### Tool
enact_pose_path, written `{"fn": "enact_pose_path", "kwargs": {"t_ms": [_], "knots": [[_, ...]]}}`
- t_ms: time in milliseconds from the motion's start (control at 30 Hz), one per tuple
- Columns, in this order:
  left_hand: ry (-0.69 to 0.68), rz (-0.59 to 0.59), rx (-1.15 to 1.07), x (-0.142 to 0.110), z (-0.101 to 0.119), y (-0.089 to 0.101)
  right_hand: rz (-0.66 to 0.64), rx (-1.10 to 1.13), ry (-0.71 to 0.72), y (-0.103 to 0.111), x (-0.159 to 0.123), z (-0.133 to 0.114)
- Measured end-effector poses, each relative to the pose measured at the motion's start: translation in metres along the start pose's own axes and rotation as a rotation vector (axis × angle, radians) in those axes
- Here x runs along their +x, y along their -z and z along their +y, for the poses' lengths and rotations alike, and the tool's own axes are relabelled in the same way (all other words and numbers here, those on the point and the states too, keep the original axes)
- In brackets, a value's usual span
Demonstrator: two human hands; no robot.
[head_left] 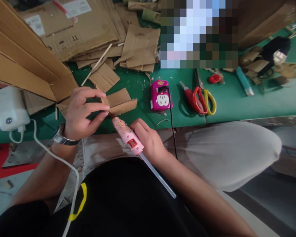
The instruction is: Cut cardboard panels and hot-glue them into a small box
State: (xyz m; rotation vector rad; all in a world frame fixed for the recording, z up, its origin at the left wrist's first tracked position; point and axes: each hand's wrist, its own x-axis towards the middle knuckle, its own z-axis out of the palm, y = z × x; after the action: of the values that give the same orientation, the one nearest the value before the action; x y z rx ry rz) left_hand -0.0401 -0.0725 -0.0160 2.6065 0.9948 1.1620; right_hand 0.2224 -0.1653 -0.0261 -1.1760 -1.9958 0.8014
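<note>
A pink hot glue gun (128,135) is gripped in my right hand (148,138), with a long clear glue stick (160,177) jutting from its back end. Its nozzle points at the near left edge of a small folded cardboard piece (122,102). That piece has upright flaps and lies at the front of the green table. My left hand (82,112), with a metal watch on the wrist, pinches the left flap of the cardboard between thumb and fingers. The glue gun's trigger is hidden by my right hand.
A magenta power socket (161,95) with a black cable stands right of the cardboard. Red and yellow scissors (202,98) lie beyond it. A white power bank (12,108) with a cable sits left, below a large cardboard structure (34,59). Cardboard scraps (140,46) cover the back.
</note>
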Motion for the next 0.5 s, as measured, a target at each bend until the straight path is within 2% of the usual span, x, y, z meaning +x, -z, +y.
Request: {"fn": "enact_pose_path", "kwargs": {"t_ms": [500], "knots": [[-0.03,0.003,0.021,0.0,-0.0005,-0.0002,0.006,0.002,-0.038,-0.0036,-0.0029,0.0016]]}}
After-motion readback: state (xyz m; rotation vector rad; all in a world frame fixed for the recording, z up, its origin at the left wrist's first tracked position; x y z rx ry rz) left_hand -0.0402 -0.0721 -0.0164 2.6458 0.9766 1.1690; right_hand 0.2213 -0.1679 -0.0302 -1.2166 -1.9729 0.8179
